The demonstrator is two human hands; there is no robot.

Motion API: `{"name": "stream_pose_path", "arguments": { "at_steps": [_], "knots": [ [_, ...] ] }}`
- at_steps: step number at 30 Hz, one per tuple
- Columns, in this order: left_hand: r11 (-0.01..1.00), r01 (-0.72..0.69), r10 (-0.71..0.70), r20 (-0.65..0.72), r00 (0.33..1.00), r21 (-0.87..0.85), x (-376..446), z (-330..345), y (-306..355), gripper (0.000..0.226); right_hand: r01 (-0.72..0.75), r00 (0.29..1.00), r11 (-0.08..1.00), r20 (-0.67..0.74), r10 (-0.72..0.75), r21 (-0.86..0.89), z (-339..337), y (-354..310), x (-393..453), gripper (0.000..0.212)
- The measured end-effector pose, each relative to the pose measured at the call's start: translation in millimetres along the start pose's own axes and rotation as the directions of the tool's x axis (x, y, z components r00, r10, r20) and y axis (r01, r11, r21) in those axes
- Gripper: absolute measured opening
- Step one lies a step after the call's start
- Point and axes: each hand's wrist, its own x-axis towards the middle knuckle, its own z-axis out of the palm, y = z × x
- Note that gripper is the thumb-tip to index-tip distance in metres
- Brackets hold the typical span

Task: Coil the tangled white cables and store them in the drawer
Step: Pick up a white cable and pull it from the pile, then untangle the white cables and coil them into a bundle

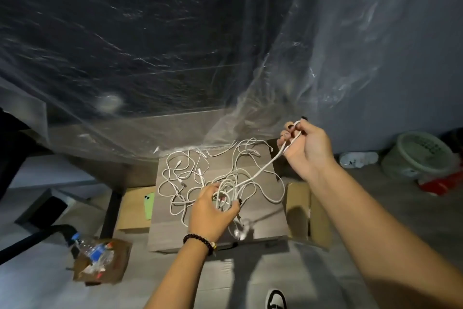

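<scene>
Untangling stage judged in hand: one cable end is pinched by the right hand (pixel 307 148) at 2 o'clock; a bundle of the tangled white cables (pixel 215 176) on the worktop (pixel 263 223) is clasped by the left hand (pixel 213 208). The strand must next be drawn free before coiling.

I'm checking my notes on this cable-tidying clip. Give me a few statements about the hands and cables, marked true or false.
1. The right hand pinches one white cable and holds it raised. True.
2. The left hand is empty. False: it grips a bunch of the cables.
3. All the cables are neatly coiled. False: most lie in a loose tangle on the wooden top.
4. A green phone lies left of the tangle. True.
</scene>
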Motion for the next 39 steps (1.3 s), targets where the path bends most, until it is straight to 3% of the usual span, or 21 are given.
{"name": "stream_pose_path", "arguments": {
  "at_steps": [2, 4, 6, 7, 8, 10, 11, 13, 15, 17, 21, 23, 25, 29, 35, 39],
  "knots": [
    [1.000, -0.006, 0.006, 0.019, 1.000, 0.005, -0.8, -13.0, -17.0, 0.055, 0.048, 0.998, 0.996, 0.052, -0.044, -0.074, 2.4, 9.5, -8.4, 0.030],
    [0.997, 0.048, -0.046, 0.024, 0.999, -0.053, -0.4, -20.5, -27.1, 0.039, 0.087, 0.991, 0.978, 0.113, -0.066, -0.192, 7.6, 14.3, -16.4, 0.031],
    [0.986, 0.075, -0.072, 0.026, 0.997, -0.150, -0.8, -32.2, -33.0, 0.019, 0.207, 0.977, 0.859, 0.148, -0.154, -0.469, 15.6, 25.2, -27.1, 0.031],
    [0.980, 0.066, -0.063, 0.026, 0.998, -0.189, -0.2, -36.0, -36.5, 0.026, 0.272, 0.962, 0.690, 0.183, -0.201, -0.671, 17.7, 31.8, -31.2, 0.029],
    [0.974, 0.062, -0.057, 0.030, 0.998, -0.216, 1.7, -39.0, -40.3, 0.034, 0.326, 0.941, 0.435, 0.245, -0.232, -0.839, 17.6, 37.8, -34.7, 0.025],
    [0.963, 0.065, -0.057, 0.039, 0.998, -0.262, 6.4, -43.5, -44.2, 0.040, 0.381, 0.911, -0.070, 0.387, -0.138, -0.922, 11.2, 51.0, -41.1, 0.005],
    [0.957, 0.066, -0.055, 0.045, 0.997, -0.283, 9.3, -44.3, -46.5, 0.039, 0.394, 0.909, -0.241, 0.415, -0.044, -0.887, 6.0, 58.7, -43.5, 0.016],
    [0.946, 0.076, -0.066, 0.043, 0.997, -0.315, 14.1, -45.1, -50.9, 0.035, 0.406, 0.909, -0.490, 0.398, 0.125, -0.772, -7.2, 76.0, -46.5, 0.040],
    [0.928, 0.085, -0.085, 0.017, 0.996, -0.362, 18.7, -43.7, -54.5, 0.034, 0.404, 0.912, -0.585, 0.362, 0.195, -0.703, -21.8, 94.0, -43.7, 0.052],
    [0.888, 0.124, -0.147, -0.019, 0.989, -0.443, 24.5, -39.7, -58.3, 0.036, 0.395, 0.918, -0.559, 0.337, 0.210, -0.729, -42.1, 112.7, -32.5, 0.057],
    [0.824, 0.203, -0.254, -0.025, 0.967, -0.529, 40.7, -10.5, -71.3, 0.034, 0.404, 0.911, -0.539, 0.376, 0.168, -0.739, -84.6, 151.7, 8.7, 0.024],
    [0.804, 0.210, -0.279, -0.042, 0.959, -0.556, 50.6, 8.5, -76.1, 0.032, 0.363, 0.930, -0.427, 0.350, 0.112, -0.828, -108.5, 169.5, 33.7, 0.025],
    [0.808, 0.196, -0.286, -0.080, 0.955, -0.555, 62.2, 29.1, -89.0, 0.027, 0.314, 0.949, -0.238, 0.307, 0.067, -0.919, -129.5, 182.6, 58.8, 0.026],
    [0.917, 0.084, -0.150, -0.142, 0.978, -0.391, 82.4, 67.7, -131.3, 0.020, 0.302, 0.952, 0.112, 0.306, 0.021, -0.947, -158.9, 192.3, 103.8, 0.019],
    [0.974, -0.100, 0.064, -0.178, 0.982, -0.202, 101.3, 111.9, -178.8, 0.024, 0.341, 0.928, 0.277, 0.369, 0.056, -0.899, -193.4, 197.1, 153.9, 0.013],
    [0.969, -0.166, 0.143, -0.132, 0.981, -0.185, 135.3, 128.1, -192.3, 0.014, 0.361, 0.904, 0.375, 0.419, 0.086, -0.854, -200.9, 207.5, 180.8, 0.008]
  ]
}}
